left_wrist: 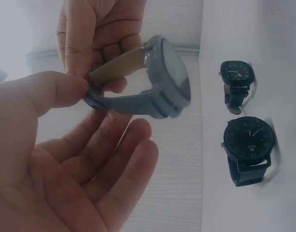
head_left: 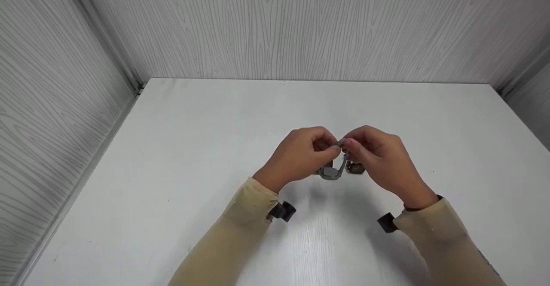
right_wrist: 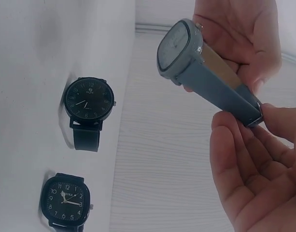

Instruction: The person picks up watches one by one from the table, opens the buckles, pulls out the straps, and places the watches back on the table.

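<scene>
Between both hands is a grey wristwatch (head_left: 330, 173) with a squarish case; its strap is bent into a loop with a tan inner side (right_wrist: 222, 58). My left hand (head_left: 300, 153) pinches the strap near the buckle end, thumb against fingers. Opposite it, my right hand (head_left: 382, 157) pinches the same end of the strap. The case hangs free of the fingers. Behind the hands lie two black watches: a square-faced one (head_left: 355, 167) on the right and a round-faced one (left_wrist: 249, 140) on the left, partly hidden by my left hand in the head view.
The white tabletop (head_left: 206, 127) lies under everything. Wood-grain panels stand around it, a back wall (head_left: 275, 28) and a left wall (head_left: 47, 97). Small black mounts (head_left: 283, 211) are fixed at both sleeves.
</scene>
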`<move>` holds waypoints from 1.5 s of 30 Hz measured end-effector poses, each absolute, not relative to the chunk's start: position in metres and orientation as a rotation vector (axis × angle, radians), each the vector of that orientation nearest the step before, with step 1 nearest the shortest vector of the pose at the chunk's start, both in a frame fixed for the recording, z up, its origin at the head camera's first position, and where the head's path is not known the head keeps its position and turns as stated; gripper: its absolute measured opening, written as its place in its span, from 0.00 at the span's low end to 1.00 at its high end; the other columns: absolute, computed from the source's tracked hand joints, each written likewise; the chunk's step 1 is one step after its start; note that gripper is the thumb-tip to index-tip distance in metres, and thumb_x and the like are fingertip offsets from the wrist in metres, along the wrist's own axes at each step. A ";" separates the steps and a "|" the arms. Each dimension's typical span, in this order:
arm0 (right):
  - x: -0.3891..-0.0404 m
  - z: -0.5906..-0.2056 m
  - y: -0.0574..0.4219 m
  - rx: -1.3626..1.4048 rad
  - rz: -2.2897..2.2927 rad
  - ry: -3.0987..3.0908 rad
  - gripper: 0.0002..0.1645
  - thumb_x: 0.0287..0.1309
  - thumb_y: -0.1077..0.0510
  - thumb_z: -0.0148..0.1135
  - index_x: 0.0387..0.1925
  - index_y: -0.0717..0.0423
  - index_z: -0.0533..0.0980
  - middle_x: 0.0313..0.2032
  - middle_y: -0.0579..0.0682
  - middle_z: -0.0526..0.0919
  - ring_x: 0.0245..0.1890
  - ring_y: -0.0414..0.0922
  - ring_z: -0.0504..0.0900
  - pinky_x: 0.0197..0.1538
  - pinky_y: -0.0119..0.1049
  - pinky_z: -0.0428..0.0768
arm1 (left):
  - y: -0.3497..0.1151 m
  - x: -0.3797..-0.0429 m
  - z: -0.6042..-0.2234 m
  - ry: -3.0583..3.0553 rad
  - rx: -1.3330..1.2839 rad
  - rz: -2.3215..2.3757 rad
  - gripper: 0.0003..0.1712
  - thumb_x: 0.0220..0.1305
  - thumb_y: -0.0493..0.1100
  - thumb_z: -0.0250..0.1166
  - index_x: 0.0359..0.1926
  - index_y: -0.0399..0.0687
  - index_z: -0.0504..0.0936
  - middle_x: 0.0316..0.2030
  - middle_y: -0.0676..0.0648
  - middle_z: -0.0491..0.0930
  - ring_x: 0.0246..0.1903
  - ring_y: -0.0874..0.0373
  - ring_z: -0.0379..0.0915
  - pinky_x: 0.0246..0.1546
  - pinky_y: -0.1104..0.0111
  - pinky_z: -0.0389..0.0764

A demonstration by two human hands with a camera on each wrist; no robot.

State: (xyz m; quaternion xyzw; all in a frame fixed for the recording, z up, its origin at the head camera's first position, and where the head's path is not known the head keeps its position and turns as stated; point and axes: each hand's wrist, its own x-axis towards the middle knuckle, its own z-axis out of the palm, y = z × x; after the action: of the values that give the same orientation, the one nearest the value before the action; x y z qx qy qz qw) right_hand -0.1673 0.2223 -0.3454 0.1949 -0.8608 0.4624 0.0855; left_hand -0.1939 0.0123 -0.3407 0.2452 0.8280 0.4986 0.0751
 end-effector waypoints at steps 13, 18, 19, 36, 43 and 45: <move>-0.166 -0.346 0.222 0.581 1.326 -2.622 0.08 0.72 0.52 0.64 0.43 0.52 0.83 0.33 0.45 0.85 0.30 0.44 0.82 0.33 0.32 0.79 | 0.014 -0.191 -0.340 2.500 0.790 1.441 0.07 0.70 0.45 0.62 0.42 0.58 0.87 0.29 0.55 0.86 0.26 0.63 0.78 0.29 0.67 0.76; -0.166 -0.345 0.221 0.603 1.366 -2.610 0.09 0.72 0.54 0.63 0.45 0.54 0.83 0.35 0.47 0.87 0.32 0.44 0.84 0.36 0.32 0.81 | 0.013 -0.191 -0.340 2.455 0.737 1.474 0.04 0.70 0.46 0.64 0.42 0.62 0.84 0.29 0.52 0.86 0.26 0.62 0.78 0.29 0.67 0.75; -0.166 -0.345 0.221 0.605 1.376 -2.604 0.09 0.72 0.54 0.63 0.45 0.54 0.83 0.36 0.47 0.87 0.32 0.44 0.84 0.37 0.31 0.81 | 0.013 -0.191 -0.340 2.446 0.731 1.482 0.04 0.70 0.45 0.64 0.42 0.62 0.84 0.29 0.52 0.86 0.26 0.62 0.78 0.29 0.66 0.76; -0.168 -0.350 0.223 0.637 1.433 -2.524 0.07 0.73 0.55 0.63 0.44 0.54 0.82 0.32 0.49 0.85 0.27 0.45 0.79 0.31 0.32 0.77 | 0.012 -0.192 -0.338 2.465 0.797 1.422 0.07 0.72 0.52 0.65 0.42 0.57 0.87 0.29 0.54 0.85 0.25 0.64 0.75 0.29 0.68 0.76; -0.169 -0.350 0.223 0.650 1.403 -2.546 0.09 0.73 0.54 0.62 0.45 0.54 0.82 0.35 0.45 0.85 0.29 0.46 0.80 0.33 0.32 0.78 | 0.013 -0.192 -0.340 2.460 0.832 1.415 0.05 0.74 0.50 0.64 0.43 0.57 0.83 0.30 0.50 0.85 0.24 0.64 0.77 0.27 0.69 0.75; -0.169 -0.350 0.223 0.656 1.410 -2.548 0.09 0.73 0.54 0.62 0.46 0.54 0.82 0.35 0.45 0.86 0.29 0.45 0.81 0.33 0.32 0.78 | 0.013 -0.192 -0.340 2.447 0.830 1.432 0.04 0.74 0.49 0.65 0.43 0.57 0.83 0.31 0.49 0.85 0.24 0.63 0.79 0.28 0.69 0.76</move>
State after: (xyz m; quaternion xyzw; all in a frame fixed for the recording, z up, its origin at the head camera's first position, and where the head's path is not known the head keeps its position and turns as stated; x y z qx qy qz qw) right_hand -0.1692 0.2231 -0.3501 0.2192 -0.8510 0.4707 0.0781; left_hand -0.1919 0.0131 -0.3405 0.2796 0.8247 0.4827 0.0935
